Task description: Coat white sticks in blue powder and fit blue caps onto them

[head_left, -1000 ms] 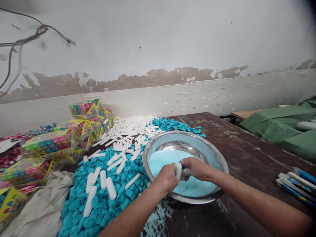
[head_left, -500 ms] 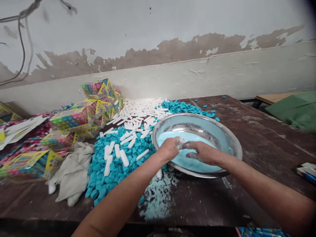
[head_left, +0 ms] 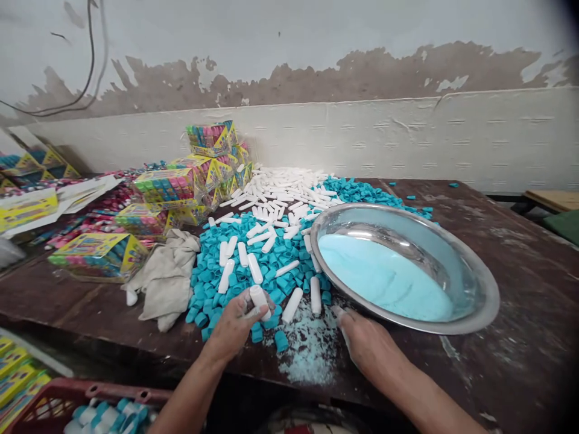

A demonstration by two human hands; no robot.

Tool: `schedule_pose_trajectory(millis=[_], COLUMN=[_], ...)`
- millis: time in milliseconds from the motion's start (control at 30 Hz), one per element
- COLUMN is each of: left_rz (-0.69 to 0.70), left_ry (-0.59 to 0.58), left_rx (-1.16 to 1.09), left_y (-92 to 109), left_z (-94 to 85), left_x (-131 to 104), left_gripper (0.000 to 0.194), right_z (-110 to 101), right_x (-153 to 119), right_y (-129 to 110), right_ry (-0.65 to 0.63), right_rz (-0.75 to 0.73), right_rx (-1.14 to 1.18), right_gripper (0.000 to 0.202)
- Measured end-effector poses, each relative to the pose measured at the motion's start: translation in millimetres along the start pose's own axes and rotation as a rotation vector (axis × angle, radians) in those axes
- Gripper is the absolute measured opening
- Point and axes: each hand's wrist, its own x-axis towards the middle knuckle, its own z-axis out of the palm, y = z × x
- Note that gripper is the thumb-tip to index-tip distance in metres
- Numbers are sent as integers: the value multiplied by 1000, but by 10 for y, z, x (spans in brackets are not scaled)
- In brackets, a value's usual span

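My left hand [head_left: 242, 319] is closed round a small white plastic tube [head_left: 259, 296], tilted over the near edge of a pile of teal caps [head_left: 210, 283]. My right hand [head_left: 366, 337] is low beside the near left rim of a steel basin [head_left: 486, 295]. Its partly hidden fingers look loosely extended, with powder on the tips and nothing visible in them. Light blue powder [head_left: 380, 271] lies in the basin. Several white tubes [head_left: 254, 268] rest on the caps, and spilled powder [head_left: 312, 355] covers the tabletop between my hands.
Packed boxes of colourful tubes [head_left: 167, 187] are stacked at the left, beside a crumpled cloth glove [head_left: 169, 277]. More white tubes [head_left: 289, 181] are heaped towards the wall. Below the table edge, a red crate [head_left: 67, 392] holds teal-capped white tubes.
Both hands have left the basin. My left hand has moved left to the cap pile with a white tube; my right has dropped beside the rim. The view has swung left.
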Motion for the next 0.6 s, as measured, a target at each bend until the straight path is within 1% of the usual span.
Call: schedule_pose_trajectory(millis=[33, 100, 200, 267, 300, 367, 433, 500, 600], left_rz=[-8, -12, -18, -20, -17, -10, -11, -13, -1], left_ry=[-5, -17, -18, -16, -15, -17, -23, -27, -35], left_rx=[-20, -48, -70, -75, -75, -74, -81, -95, -111], left_y=[-57, -131, -168, -172, -174, -184, -201, -221, -236], left_z=[7, 23, 25, 21, 22, 35, 56, 74, 87], left_x=[-41, -99, -145, -161, -167, -178, -190, -202, -211], left_gripper=[18, 18, 18, 17, 17, 16, 15, 15, 15], right_z=[80, 166, 178, 174, 180, 207, 245, 273, 271], right_x=[74, 221, 428, 569, 643, 786, 901, 964, 940], right_y=[-24, -65, -163, -252, -297, -368, -405, -404, -362], right_ry=[-17, -3, 64, 107, 120, 130, 142, 166, 202], right_rz=[34, 56, -18, -57, -53, -7, 37, 56, 42], right_rx=[-74, -166, -218, -204, -188, -148, -112, -66, 22], right_gripper=[46, 52, 53, 47, 41, 29, 23, 20, 15])
